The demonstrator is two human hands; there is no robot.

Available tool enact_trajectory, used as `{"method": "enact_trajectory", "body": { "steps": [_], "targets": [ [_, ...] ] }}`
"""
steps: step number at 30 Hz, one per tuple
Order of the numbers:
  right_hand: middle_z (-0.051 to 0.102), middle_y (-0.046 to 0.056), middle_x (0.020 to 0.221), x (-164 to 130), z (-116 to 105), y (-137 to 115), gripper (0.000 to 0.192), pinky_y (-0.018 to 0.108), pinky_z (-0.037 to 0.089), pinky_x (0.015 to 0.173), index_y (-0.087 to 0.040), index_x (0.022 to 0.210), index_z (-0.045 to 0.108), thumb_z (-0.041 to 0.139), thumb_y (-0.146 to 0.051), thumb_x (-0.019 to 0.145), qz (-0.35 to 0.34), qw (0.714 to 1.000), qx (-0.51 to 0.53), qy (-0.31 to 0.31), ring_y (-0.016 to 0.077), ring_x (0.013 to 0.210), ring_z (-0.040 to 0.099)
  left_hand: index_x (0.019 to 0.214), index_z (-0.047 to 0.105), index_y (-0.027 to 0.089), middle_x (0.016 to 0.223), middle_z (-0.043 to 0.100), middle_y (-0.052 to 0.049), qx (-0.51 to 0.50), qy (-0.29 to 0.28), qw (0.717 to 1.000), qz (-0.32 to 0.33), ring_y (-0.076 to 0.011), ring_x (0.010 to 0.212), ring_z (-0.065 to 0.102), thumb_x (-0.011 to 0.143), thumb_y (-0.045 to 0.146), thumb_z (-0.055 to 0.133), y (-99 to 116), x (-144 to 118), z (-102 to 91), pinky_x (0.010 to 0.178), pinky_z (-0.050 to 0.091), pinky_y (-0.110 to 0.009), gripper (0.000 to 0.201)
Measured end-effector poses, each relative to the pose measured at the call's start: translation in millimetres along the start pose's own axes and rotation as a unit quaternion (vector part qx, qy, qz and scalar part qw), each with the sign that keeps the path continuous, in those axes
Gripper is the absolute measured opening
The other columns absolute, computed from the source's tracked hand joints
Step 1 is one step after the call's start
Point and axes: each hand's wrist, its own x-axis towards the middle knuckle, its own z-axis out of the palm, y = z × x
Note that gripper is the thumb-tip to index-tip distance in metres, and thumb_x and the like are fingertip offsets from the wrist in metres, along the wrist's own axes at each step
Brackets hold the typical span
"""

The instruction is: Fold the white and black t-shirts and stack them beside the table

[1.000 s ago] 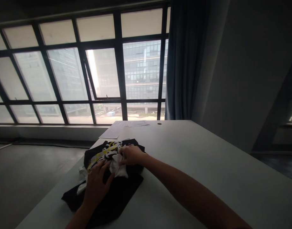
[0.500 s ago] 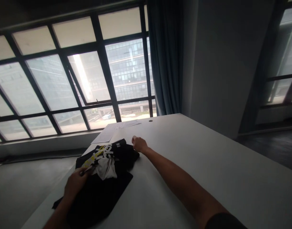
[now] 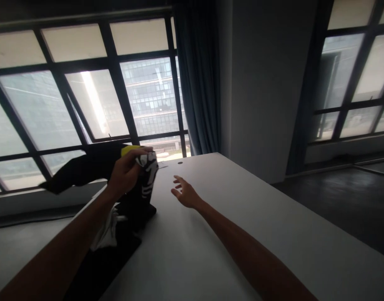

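My left hand (image 3: 125, 173) grips a black garment (image 3: 93, 161) with yellow and white print, lifted above the table. One part of it sticks out to the left, and a printed part hangs down below the fingers. Under it more black cloth (image 3: 100, 269) lies on the table, with a bunched white cloth (image 3: 105, 234) showing beside my forearm. Whether these pieces belong together I cannot tell. To the right, my right hand (image 3: 187, 193) hovers over the table with fingers apart and nothing in it.
The white table (image 3: 229, 217) stretches away from me, with a round dark hole (image 3: 180, 163) near its far end. Paper lies partly hidden behind the garment. Beyond stand windows, a blue curtain (image 3: 199, 83) and a grey wall column (image 3: 263, 92).
My left hand has raised the garment off the table, moving up and to the right. My right hand has come away from the cloth and its fingers have opened. The view has turned right.
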Motion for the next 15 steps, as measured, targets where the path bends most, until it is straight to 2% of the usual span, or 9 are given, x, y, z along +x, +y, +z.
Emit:
{"method": "enact_trajectory", "body": {
  "steps": [2,4,6,8,10,12,14,15],
  "targets": [
    [0.049,0.015,0.142,-14,-38,10,0.068,0.041,0.051,0.093,-0.024,0.149,0.030,0.058,-0.036,0.088,0.032,0.997,0.068,0.027,0.0233,0.116,0.058,0.098,0.063,0.018,0.123,0.067,-0.012,-0.078,-0.067,0.994,0.044,-0.0281,0.115,0.061,0.089,0.043,0.058,23,-9,39.9,0.096,0.050,-0.046,0.028],
    [0.046,0.015,0.145,-32,-65,21,0.070,0.043,0.050,0.095,-0.025,0.149,0.030,0.059,-0.043,0.088,0.050,0.991,0.124,0.011,0.0252,0.122,0.055,0.104,0.062,0.017,0.125,0.066,-0.012,-0.122,-0.105,0.986,0.043,-0.0287,0.118,0.059,0.091,0.043,0.056,27,-23,67.5,0.098,0.049,-0.047,0.030],
    [0.051,0.013,0.141,-52,-78,35,0.068,0.044,0.049,0.097,-0.025,0.143,0.041,0.064,-0.047,0.083,0.049,0.986,0.156,-0.030,0.0265,0.122,0.055,0.108,0.062,0.017,0.127,0.065,-0.013,-0.143,-0.127,0.981,-0.005,-0.0292,0.119,0.058,0.089,0.043,0.057,12,-43,86.6,0.096,0.050,-0.045,0.033],
    [0.061,0.011,0.129,-72,-82,49,0.063,0.046,0.048,0.098,-0.022,0.131,0.055,0.070,-0.050,0.077,0.048,0.981,0.174,-0.072,0.0270,0.117,0.058,0.113,0.062,0.016,0.129,0.063,-0.014,-0.161,-0.145,0.971,-0.104,-0.0296,0.118,0.059,0.087,0.046,0.057,-16,-68,100.3,0.095,0.051,-0.043,0.039],
    [0.068,0.009,0.115,-89,-81,59,0.061,0.046,0.049,0.097,-0.018,0.120,0.062,0.074,-0.053,0.072,0.057,0.976,0.190,-0.095,0.0270,0.109,0.062,0.128,0.053,0.017,0.129,0.063,-0.015,-0.197,-0.156,0.938,-0.239,-0.0303,0.116,0.060,0.086,0.050,0.054,-46,-99,109.9,0.094,0.052,-0.045,0.054],
    [0.070,0.008,0.108,-102,-79,59,0.056,0.045,0.051,0.094,-0.016,0.114,0.064,0.074,-0.051,0.071,0.053,0.973,0.199,-0.103,0.0263,0.104,0.064,0.134,0.051,0.018,0.124,0.066,-0.015,-0.253,-0.211,0.876,-0.351,-0.0309,0.111,0.064,0.086,0.056,0.047,-65,-129,115.9,0.094,0.052,-0.046,0.061],
    [0.071,0.007,0.106,-110,-77,47,0.050,0.042,0.052,0.090,-0.016,0.112,0.064,0.075,-0.042,0.071,0.036,0.975,0.189,-0.108,0.0249,0.100,0.064,0.139,0.048,0.023,0.125,0.066,-0.013,-0.311,-0.264,0.820,-0.401,-0.0320,0.108,0.065,0.084,0.056,0.047,-69,-153,119.1,0.090,0.054,-0.047,0.064],
    [0.071,0.006,0.104,-112,-77,38,0.046,0.040,0.053,0.088,-0.016,0.111,0.065,0.075,-0.036,0.070,0.026,0.978,0.175,-0.112,0.0238,0.097,0.065,0.142,0.044,0.026,0.128,0.064,-0.012,-0.335,-0.279,0.805,-0.402,-0.0320,0.108,0.065,0.082,0.053,0.052,-65,-161,119.9,0.089,0.054,-0.047,0.067]
  ]
}}
